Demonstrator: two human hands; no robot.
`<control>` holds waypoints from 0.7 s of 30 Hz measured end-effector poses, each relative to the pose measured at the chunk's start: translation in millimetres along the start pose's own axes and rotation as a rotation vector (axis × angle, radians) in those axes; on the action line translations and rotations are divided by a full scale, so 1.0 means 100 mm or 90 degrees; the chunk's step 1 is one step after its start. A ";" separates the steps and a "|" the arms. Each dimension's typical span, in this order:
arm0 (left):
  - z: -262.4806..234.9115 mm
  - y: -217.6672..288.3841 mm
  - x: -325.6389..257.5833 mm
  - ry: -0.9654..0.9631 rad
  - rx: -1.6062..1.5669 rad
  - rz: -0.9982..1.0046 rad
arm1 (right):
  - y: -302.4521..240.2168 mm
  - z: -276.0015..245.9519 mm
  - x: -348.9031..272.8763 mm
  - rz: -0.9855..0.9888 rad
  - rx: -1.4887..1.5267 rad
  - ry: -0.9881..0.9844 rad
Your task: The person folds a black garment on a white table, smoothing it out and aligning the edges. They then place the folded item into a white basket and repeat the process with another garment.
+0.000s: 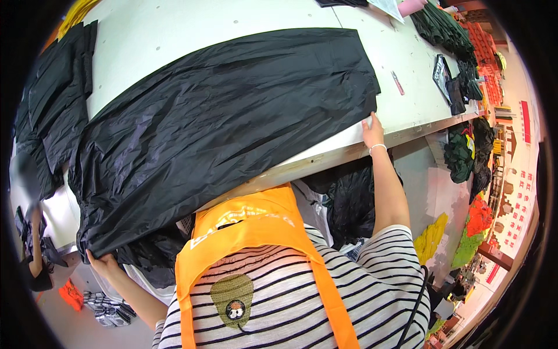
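**Spreading Black Sheet on Cutting Table**

White and long, the cutting table [174, 35] served as the reference surface; a large black sheet of thin crinkled fabric [221, 122] lay across it, overhanging the table's near edge.

The left hand [102, 263] was closed on the sheet's lower corner, below the table's near edge. The right hand [372, 131] pinched the sheet's opposite corner at the table's near edge, fingers closed on the hem. Both arms were spread wide.

For a good result, tension should probably be kept equal at both corners, with the hem drawn parallel to the table's near edge so that wrinkles run out.

More black fabric [55, 99] lay stacked at the table's left end. A pen-like marker [397, 83] rested right of the sheet. Dark green pieces [444, 29] sat at the far right end.
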State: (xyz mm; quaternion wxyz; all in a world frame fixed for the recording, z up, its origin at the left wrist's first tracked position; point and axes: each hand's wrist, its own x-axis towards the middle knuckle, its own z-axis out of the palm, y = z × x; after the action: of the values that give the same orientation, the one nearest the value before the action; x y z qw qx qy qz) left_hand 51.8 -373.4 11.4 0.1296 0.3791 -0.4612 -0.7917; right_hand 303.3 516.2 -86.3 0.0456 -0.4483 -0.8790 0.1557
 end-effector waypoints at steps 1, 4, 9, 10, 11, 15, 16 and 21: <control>-0.01 -0.03 0.00 0.004 -0.011 -0.008 | 0.06 0.00 0.06 0.001 0.086 0.057; 0.01 -0.05 -0.15 -0.021 0.004 -0.022 | -0.18 -0.13 0.24 0.121 0.287 0.080; -0.03 -0.05 -0.20 -0.075 0.120 -0.078 | 0.12 -0.18 0.56 0.088 0.352 -0.025; -0.18 0.09 -0.14 -0.108 0.143 -0.078 | -0.09 -0.44 0.53 0.039 0.307 0.005; -0.25 0.14 -0.09 -0.146 0.166 -0.084 | 0.04 -0.63 0.58 0.028 0.360 -0.029; 0.24 0.64 -0.37 -0.083 0.120 0.024 | -0.23 -1.80 0.45 0.003 0.440 0.132; 0.18 0.82 -0.19 -0.144 0.100 0.012 | -0.13 -2.03 0.62 -0.001 0.475 0.151; 1.21 0.72 0.49 -0.261 0.100 0.035 | -0.67 -2.27 1.86 -0.009 0.369 0.212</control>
State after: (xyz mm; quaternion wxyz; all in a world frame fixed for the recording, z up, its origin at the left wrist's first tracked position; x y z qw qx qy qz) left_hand -78.8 -363.4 81.8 0.0249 0.2065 -0.5481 -0.8101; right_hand 191.2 681.8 138.9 0.3155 -0.4296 -0.7818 0.3235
